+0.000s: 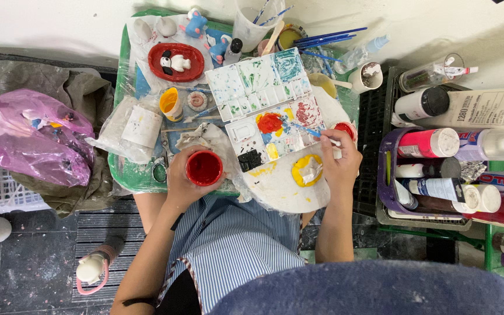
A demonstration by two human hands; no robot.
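My left hand holds a small round piece painted red over the near edge of the green table. My right hand grips a thin paintbrush whose tip reaches into the white paint palette, near an orange-red blob of paint. A white round board with yellow paint lies under the right hand. A red dish holding a black and white figurine sits at the far left of the table.
A purple crate of paint bottles stands at the right. A pink plastic bag lies on grey cloth at the left. A clear cup with brushes, blue figurines and a yellow cup crowd the table.
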